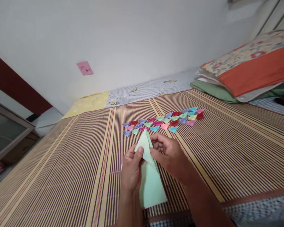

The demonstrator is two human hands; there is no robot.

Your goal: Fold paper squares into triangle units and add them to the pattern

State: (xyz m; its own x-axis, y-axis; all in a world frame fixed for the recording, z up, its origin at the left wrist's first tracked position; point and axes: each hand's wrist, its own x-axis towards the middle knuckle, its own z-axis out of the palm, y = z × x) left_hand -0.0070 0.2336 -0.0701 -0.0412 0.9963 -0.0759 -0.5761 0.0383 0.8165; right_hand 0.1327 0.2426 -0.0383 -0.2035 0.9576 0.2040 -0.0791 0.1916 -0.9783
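A light green folded paper (143, 143) with a pointed top is held up between both hands. My left hand (132, 168) grips its left side, thumb pressed on the front face. My right hand (169, 156) pinches the right edge, where folded layers show slightly apart. Beneath them lies a light green paper sheet (153, 189) on the mat, partly covered by my left hand and wrist. Just beyond the hands, several small folded paper triangles (174, 123) in purple, red, pink, green, blue and yellow are laid out in rows.
A striped bamboo mat (73, 164) covers the bed. Stacked pillows (257, 69) with an orange and floral cover stand at the right. A patterned sheet (144, 90) runs along the wall, which bears a pink note (85, 68). A glass-fronted cabinet (7, 132) is at the left.
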